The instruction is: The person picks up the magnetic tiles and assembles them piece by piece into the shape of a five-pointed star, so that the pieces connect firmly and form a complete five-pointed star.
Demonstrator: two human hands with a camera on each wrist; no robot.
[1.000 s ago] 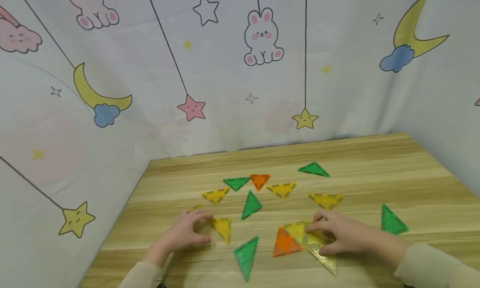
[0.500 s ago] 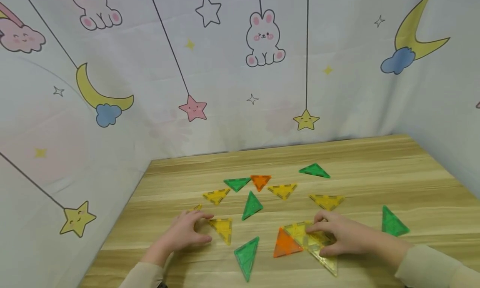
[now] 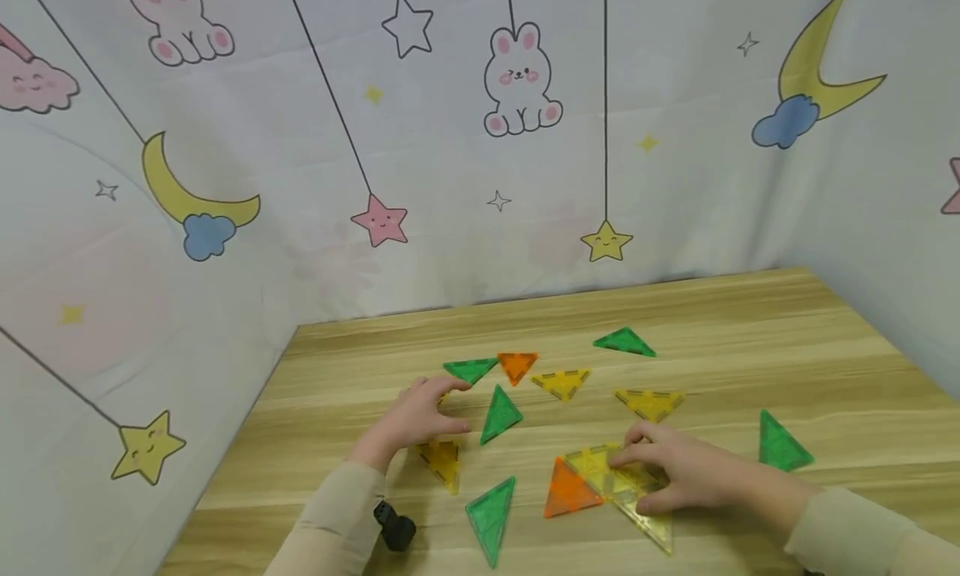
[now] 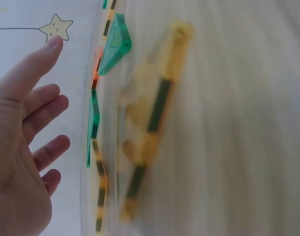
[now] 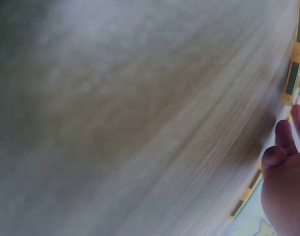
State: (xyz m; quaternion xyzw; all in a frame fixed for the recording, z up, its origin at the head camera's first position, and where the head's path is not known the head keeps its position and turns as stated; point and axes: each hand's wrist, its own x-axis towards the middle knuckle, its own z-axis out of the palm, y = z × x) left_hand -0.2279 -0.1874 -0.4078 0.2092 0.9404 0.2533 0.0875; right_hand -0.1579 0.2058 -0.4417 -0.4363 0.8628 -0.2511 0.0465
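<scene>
Above the table my left hand (image 3: 420, 413) is held with fingers apart and nothing between them, partly covering a yellow triangle at the back left. A second yellow triangle (image 3: 442, 463) lies just below it, close to the camera in the left wrist view. The left wrist view shows that hand (image 4: 27, 132) with loosely bent fingers. My right hand (image 3: 678, 468) rests its fingertips and thumb on yellow triangular tiles (image 3: 643, 519), which lie flat against an orange triangle (image 3: 568, 489). A green triangle (image 3: 492, 519) lies left of the orange one.
Farther back on the wooden table (image 3: 360, 351) lie green triangles (image 3: 626, 342), a small orange one (image 3: 517, 366) and yellow ones (image 3: 561, 383). Another green triangle (image 3: 783, 444) is right of my right hand. A black device (image 3: 394, 528) is at my left wrist. A patterned cloth (image 3: 450, 142) stands behind.
My left hand has moved right and away from me, off the spot left of the near yellow triangle. My right hand has stayed on the yellow tiles.
</scene>
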